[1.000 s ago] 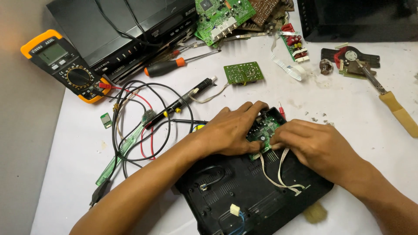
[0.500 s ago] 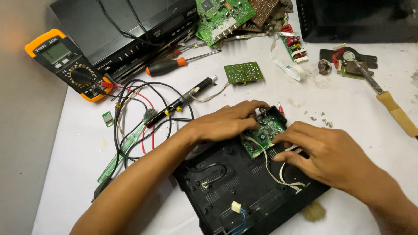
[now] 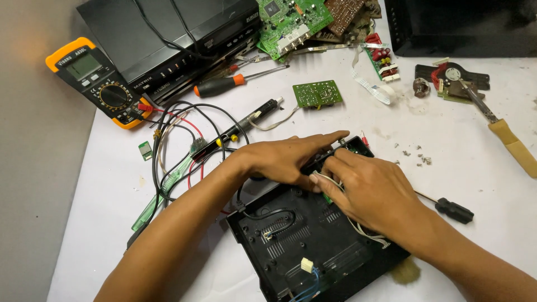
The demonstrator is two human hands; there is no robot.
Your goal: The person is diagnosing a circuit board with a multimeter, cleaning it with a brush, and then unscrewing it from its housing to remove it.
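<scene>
While sitting open on the white table (image 3: 475,168), black plastic case (image 3: 313,246) is taking both hands at its far corner | left hand (image 3: 291,159) pressing flat, fingers together | right hand (image 3: 366,187) pinching white wires (image 3: 327,180) | small screwdriver (image 3: 450,208) lying just right | multimeter (image 3: 98,84) sitting far left

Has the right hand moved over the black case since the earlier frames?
Yes. The right hand has slid left toward the left hand, judged against the black case, and now covers the green board it earlier left exposed.
</scene>
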